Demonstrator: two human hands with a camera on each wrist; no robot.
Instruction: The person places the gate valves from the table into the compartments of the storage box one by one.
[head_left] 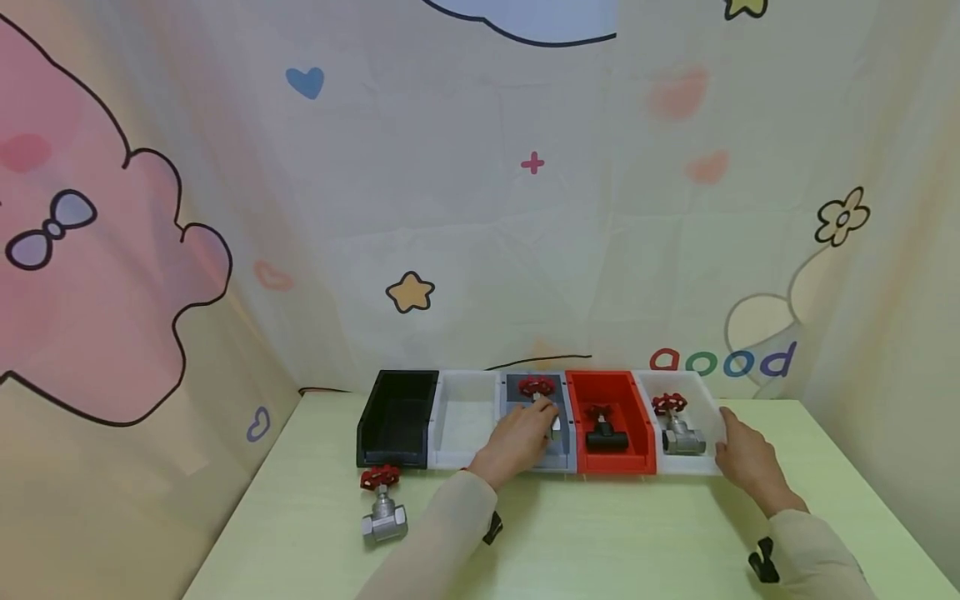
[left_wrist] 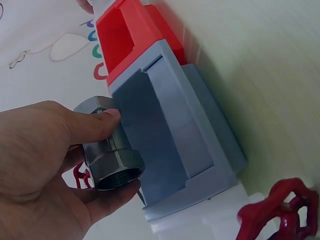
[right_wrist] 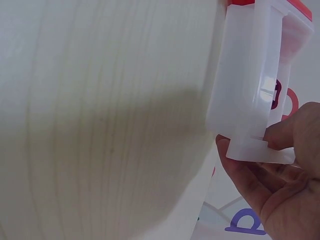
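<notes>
Silver metal valve (left_wrist: 112, 146): at grey bin (left_wrist: 185, 120), over or inside, cannot tell which.
Left hand (head_left: 517, 442): pinching pipe part (left_wrist: 116, 162), with thumb (left_wrist: 97, 126) on one side and fingers (left_wrist: 119, 197) on the other.
Feel: likely heavy, hard, a bit slippery, not easy to break.
Best hold: around that thick pipe part.
Red wheel (head_left: 537, 386): pointing at back cloth (head_left: 480, 250), along valve's long line.
Pipe way: sideways, open end to the left.
Right hand (head_left: 753, 458): pinching rim of right-end white bin (head_left: 688, 464).
</notes>
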